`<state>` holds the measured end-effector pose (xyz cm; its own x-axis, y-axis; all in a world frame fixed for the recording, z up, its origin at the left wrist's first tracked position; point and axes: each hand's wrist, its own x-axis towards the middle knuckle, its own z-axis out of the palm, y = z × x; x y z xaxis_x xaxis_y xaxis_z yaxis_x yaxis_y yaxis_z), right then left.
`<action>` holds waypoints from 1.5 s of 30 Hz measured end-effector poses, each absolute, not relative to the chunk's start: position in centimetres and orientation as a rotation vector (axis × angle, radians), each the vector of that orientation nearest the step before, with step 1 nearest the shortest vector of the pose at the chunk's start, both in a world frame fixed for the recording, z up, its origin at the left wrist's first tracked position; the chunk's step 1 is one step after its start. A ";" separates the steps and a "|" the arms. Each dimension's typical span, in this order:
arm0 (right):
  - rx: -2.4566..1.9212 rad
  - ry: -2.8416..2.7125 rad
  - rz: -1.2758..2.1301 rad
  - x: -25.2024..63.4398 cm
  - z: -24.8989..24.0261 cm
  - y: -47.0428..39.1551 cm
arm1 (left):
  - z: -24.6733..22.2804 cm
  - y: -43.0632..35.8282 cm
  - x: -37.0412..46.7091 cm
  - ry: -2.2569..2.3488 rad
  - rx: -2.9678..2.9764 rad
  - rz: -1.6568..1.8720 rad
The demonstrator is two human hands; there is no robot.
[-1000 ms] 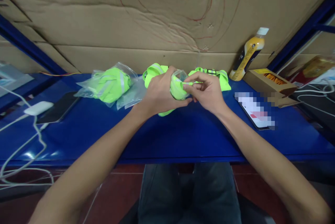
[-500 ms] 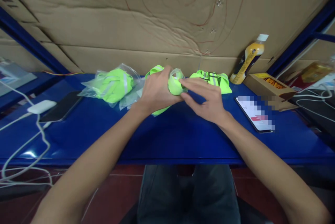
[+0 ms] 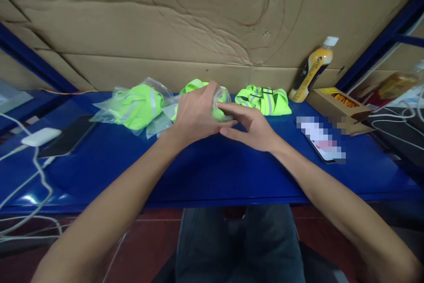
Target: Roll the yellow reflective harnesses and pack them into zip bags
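Observation:
Between both hands is a neon-green strap bundle (image 3: 219, 113) with clear plastic around its right end. My left hand (image 3: 197, 113) wraps over it from the left, closed on it, and hides much of it. My right hand (image 3: 252, 127) presses its fingers against the right end, the thumb close to the left hand's fingertips. To the left lies another green bundle in a clear bag (image 3: 139, 105). A folded green strap bundle with a black buckle (image 3: 265, 99) lies to the right, apart from my right hand.
The blue table (image 3: 225, 177) meets a cardboard wall (image 3: 132, 31). A yellow bottle (image 3: 313, 71), an open carton (image 3: 341, 108) and a lit phone (image 3: 319, 139) stand or lie right. Left are a dark phone (image 3: 71, 135), a white charger (image 3: 41, 137) and cables.
My right fingers have moved left and closed in on the bundle's end. The bundle is now lower and flatter between my hands. The whole view has shifted slightly.

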<state>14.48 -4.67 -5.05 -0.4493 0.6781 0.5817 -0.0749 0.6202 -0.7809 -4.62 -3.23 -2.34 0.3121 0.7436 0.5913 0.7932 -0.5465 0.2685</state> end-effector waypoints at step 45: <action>-0.931 -1.484 0.871 15.3 -4.9 -2.9 | -3.9 -3.2 -2.6 -1.659 -2.778 -2.776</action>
<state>15.33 -2.88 -4.88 -0.0642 0.9092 0.4114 0.0841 0.4157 -0.9056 -2.60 -3.23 -3.91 0.1752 0.9503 0.2576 -0.2233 -0.2165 0.9504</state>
